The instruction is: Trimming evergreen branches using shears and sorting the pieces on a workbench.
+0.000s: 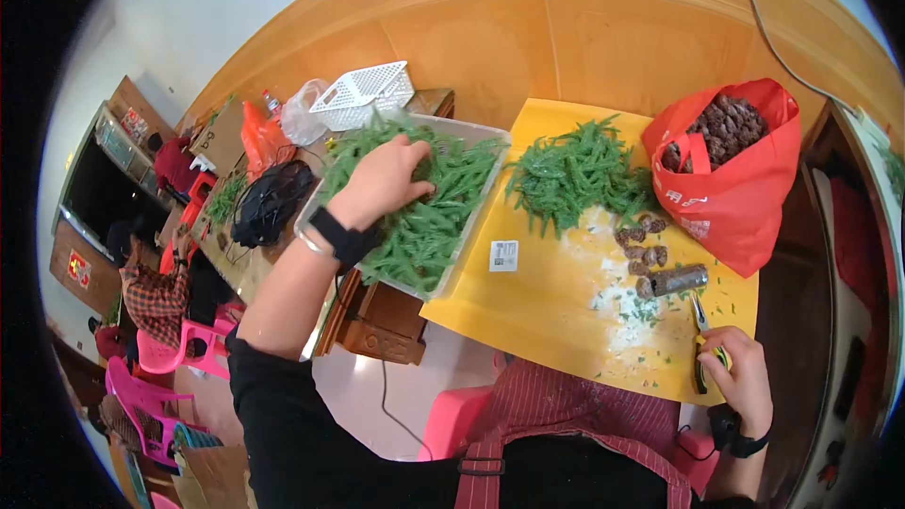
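My left hand (388, 174) reaches into a pale plastic bin (501, 153) heaped with green artificial fir sprigs (429, 236). Its thumb stands a little apart from the bent fingers, whose tips are hidden among the sprigs. At the right, my right hand (742, 368) is closed around pliers (699, 316) with yellow and black handles, their jaws pointing away from me. Just beyond the jaws lie a brown-grey cylinder (681, 280) and several small brown cone-like pieces (647, 253). A loose pile of green sprigs (580, 174) rests on a yellow sheet (528, 306).
A red bag (721, 198) full of brown pine cones (726, 132) stands at the sheet's far right. Behind the bin are a white basket (363, 94) and a black bag (273, 203). White powder and green scraps dot the sheet. People sit left near pink chairs (151, 405).
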Demonstrator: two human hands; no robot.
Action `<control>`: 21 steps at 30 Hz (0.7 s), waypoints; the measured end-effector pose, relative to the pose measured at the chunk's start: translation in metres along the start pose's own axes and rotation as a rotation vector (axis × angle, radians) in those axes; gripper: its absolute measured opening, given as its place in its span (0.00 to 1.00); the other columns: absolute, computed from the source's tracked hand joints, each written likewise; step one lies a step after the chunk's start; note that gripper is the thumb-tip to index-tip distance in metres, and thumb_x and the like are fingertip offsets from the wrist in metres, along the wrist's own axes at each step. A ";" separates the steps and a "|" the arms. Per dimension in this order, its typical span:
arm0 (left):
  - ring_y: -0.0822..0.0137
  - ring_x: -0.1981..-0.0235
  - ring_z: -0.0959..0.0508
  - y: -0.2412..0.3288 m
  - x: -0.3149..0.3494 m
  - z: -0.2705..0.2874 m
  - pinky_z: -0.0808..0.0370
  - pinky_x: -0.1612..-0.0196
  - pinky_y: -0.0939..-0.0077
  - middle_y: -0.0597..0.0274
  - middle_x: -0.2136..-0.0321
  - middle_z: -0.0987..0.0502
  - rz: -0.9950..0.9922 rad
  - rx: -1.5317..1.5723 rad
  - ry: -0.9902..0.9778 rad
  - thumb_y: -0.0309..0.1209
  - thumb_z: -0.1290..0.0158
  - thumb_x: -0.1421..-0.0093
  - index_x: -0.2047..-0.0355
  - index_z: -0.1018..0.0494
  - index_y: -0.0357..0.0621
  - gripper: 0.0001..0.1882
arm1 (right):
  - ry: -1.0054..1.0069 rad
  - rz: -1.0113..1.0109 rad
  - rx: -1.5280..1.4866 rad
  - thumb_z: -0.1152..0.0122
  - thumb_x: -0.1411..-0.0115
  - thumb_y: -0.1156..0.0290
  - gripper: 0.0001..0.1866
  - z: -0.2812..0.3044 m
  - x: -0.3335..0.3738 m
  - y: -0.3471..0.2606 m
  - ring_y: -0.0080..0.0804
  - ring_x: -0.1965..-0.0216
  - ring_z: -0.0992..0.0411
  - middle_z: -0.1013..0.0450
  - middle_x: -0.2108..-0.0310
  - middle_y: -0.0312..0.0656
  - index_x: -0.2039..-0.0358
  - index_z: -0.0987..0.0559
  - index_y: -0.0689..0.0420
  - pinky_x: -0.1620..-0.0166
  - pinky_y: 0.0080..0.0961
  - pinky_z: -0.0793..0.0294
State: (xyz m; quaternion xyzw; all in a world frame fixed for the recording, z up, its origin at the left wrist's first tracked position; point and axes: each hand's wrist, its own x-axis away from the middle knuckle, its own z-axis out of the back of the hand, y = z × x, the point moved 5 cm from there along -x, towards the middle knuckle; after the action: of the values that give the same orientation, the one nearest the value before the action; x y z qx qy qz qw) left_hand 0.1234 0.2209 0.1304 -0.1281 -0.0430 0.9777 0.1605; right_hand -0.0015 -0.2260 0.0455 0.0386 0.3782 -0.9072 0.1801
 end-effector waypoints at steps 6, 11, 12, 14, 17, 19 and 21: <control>0.58 0.62 0.29 0.040 -0.007 0.022 0.32 0.61 0.68 0.59 0.73 0.32 -0.151 -0.195 0.024 0.30 0.36 0.64 0.76 0.31 0.43 0.16 | -0.024 0.040 0.028 0.39 0.53 0.77 0.07 0.008 -0.013 0.002 0.45 0.66 0.28 0.27 0.69 0.47 0.75 0.28 0.62 0.63 0.30 0.30; 0.58 0.63 0.28 0.030 0.010 0.021 0.35 0.59 0.65 0.60 0.72 0.26 -0.153 -0.086 -0.077 0.34 0.43 0.53 0.74 0.24 0.43 0.08 | -0.085 0.123 0.021 0.40 0.52 0.75 0.07 0.000 -0.038 -0.006 0.44 0.67 0.28 0.27 0.69 0.47 0.74 0.28 0.62 0.63 0.30 0.30; 0.57 0.62 0.28 0.036 0.008 0.031 0.35 0.58 0.65 0.60 0.70 0.26 -0.163 -0.064 -0.005 0.33 0.43 0.52 0.73 0.24 0.43 0.08 | -0.117 0.140 0.045 0.40 0.52 0.74 0.07 -0.004 -0.046 -0.008 0.44 0.67 0.28 0.27 0.70 0.47 0.74 0.28 0.62 0.63 0.30 0.30; 0.56 0.61 0.28 0.056 0.019 0.053 0.35 0.56 0.65 0.58 0.67 0.25 -0.169 -0.046 0.079 0.31 0.43 0.51 0.70 0.25 0.41 0.09 | -0.159 0.159 0.057 0.40 0.51 0.73 0.08 -0.018 -0.067 -0.002 0.45 0.67 0.28 0.27 0.70 0.47 0.73 0.28 0.62 0.63 0.30 0.30; 0.54 0.62 0.28 0.094 0.029 0.083 0.34 0.55 0.65 0.55 0.68 0.26 -0.080 0.252 0.276 0.27 0.45 0.51 0.69 0.25 0.38 0.08 | -0.231 0.128 0.063 0.41 0.50 0.71 0.09 -0.038 -0.100 0.016 0.45 0.67 0.29 0.28 0.70 0.48 0.69 0.27 0.62 0.64 0.31 0.30; 0.58 0.63 0.27 0.107 0.036 0.072 0.32 0.57 0.68 0.56 0.68 0.25 -0.087 0.606 0.214 0.24 0.47 0.50 0.69 0.25 0.38 0.07 | -0.243 0.093 0.063 0.41 0.49 0.70 0.10 -0.052 -0.124 0.029 0.45 0.67 0.29 0.28 0.70 0.48 0.68 0.27 0.61 0.64 0.32 0.30; 0.62 0.64 0.25 0.123 0.051 0.056 0.31 0.59 0.72 0.56 0.69 0.25 -0.013 0.955 0.110 0.22 0.48 0.51 0.68 0.25 0.38 0.08 | -0.280 0.197 0.146 0.43 0.48 0.70 0.12 -0.067 -0.145 0.030 0.45 0.67 0.28 0.28 0.71 0.49 0.63 0.28 0.61 0.64 0.33 0.30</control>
State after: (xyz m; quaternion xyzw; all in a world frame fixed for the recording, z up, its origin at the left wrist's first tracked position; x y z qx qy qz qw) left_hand 0.0246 0.1186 0.1565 -0.0914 0.4186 0.8789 0.2095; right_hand 0.1399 -0.1558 0.0077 -0.0382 0.2771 -0.9067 0.3158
